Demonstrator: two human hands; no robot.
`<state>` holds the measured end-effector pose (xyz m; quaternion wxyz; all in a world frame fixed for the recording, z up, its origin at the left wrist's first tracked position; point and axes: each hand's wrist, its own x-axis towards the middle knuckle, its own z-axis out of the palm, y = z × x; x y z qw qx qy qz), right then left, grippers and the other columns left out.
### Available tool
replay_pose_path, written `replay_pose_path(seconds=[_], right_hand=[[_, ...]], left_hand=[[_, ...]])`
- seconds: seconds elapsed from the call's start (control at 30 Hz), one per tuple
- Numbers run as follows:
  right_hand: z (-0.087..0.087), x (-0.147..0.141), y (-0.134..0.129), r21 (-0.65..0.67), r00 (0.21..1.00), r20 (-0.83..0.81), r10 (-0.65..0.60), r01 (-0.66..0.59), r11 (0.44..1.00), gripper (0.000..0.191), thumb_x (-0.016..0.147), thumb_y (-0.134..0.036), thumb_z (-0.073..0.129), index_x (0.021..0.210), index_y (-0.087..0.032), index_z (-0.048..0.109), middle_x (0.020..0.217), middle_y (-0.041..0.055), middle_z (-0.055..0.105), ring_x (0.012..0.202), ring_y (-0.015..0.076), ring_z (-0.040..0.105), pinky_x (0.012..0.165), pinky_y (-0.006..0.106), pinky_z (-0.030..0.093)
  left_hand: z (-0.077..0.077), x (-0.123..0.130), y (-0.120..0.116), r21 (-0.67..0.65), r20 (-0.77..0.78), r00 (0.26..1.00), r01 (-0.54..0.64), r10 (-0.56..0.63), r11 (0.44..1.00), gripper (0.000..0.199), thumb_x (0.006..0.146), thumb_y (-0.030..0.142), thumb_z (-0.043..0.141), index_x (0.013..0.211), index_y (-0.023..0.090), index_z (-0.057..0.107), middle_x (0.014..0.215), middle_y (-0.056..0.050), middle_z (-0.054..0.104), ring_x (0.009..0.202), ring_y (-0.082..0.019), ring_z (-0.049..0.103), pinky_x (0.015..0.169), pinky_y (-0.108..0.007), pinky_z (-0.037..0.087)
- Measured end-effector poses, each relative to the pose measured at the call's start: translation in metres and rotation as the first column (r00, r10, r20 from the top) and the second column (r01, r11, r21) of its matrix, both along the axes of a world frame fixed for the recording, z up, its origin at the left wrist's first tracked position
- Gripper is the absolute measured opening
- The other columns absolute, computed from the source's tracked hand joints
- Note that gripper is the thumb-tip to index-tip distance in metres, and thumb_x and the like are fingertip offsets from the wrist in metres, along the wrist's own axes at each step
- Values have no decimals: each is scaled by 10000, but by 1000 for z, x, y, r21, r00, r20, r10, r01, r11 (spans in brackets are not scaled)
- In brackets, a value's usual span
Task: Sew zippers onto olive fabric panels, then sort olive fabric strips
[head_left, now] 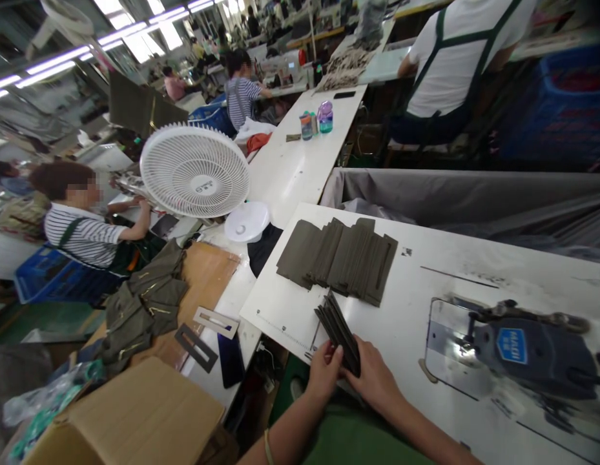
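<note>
Both hands hold one bundle of narrow dark fabric pieces (337, 328) at the near edge of the white table. My left hand (325, 369) pinches its left side with thumb and fingers. Around the lower right end, my right hand (372, 374) is closed. The bundle tilts up and to the left, its strips fanned at the far end. Just beyond it, a row of overlapping olive fabric pieces (338, 258) lies flat on the white table (401, 323).
A sewing machine (532, 355) stands at the right. To the left are a white fan (196, 171), a cardboard box (144, 413), a phone (230, 358), two slotted templates (197, 347) and olive pieces (144, 303). People sit at other tables, one nearby on the left (86, 226).
</note>
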<state>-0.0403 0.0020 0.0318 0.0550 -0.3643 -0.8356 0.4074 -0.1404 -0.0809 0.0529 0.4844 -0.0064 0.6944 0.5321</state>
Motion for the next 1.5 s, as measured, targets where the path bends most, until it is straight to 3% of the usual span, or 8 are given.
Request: replay_pose_path(seconds=[0.13,0.3,0.53,0.63,0.77,0.97,1.13,1.5], right_hand=[[0,-4,10,-79,998,-57,-12,7,997,516,670,-420,634,1082,-127,535,981,131,585,955,297,556,854,411,466],[0,-14,17,-154,992,-115,-43,25,988,518,711,-446,597,1121,-137,530,1009,116,592,978,278,557,872,403,459],[-1,-20,14,-208,986,-146,-85,53,977,464,734,-427,546,1099,-140,549,1003,119,608,973,283,563,879,422,450],[-2,-21,13,-213,984,-144,-101,69,975,430,736,-402,519,1077,-141,552,997,121,609,972,284,562,883,429,444],[-2,-21,14,-223,984,-147,-99,65,973,411,753,-408,482,1051,-134,554,979,123,606,959,275,564,875,420,448],[0,-20,15,-231,985,-149,-89,53,972,392,771,-386,469,1043,-114,545,952,123,597,928,260,563,858,424,448],[1,-20,13,-234,983,-156,-98,60,970,383,786,-415,463,1037,-138,548,950,123,596,937,272,556,861,427,442],[-5,-19,14,-275,973,-190,-129,73,959,344,795,-363,529,1043,-125,544,986,90,587,951,224,554,867,422,433]], left_hand=[[-7,-8,-5,1,32,997,-64,64,998,627,545,542,777,995,124,655,870,-83,660,824,-239,629,639,-298,533],[-11,-14,-5,10,50,987,-154,153,988,664,492,521,818,990,119,646,883,-91,666,848,-241,635,690,-318,540],[-9,-22,-6,17,25,981,-191,191,981,605,547,480,801,986,116,600,842,-90,665,787,-221,650,654,-308,538],[-9,-20,-5,1,-56,978,-199,199,980,559,625,405,753,1060,145,518,725,-24,620,667,-179,634,583,-278,525],[-6,-14,-3,2,-223,958,-183,178,983,441,720,229,637,1114,214,439,745,24,569,622,-128,588,538,-220,482],[0,-14,-3,-16,-372,927,-59,48,998,56,725,140,593,758,175,621,799,-20,594,754,-155,582,708,-268,485],[-1,-15,-3,-43,-404,915,-34,14,998,139,721,252,666,825,160,661,833,-54,643,795,-192,601,750,-303,477],[-18,-19,-7,-7,-310,948,-85,78,996,279,595,289,785,795,146,652,764,-60,682,707,-188,632,692,-296,502]])
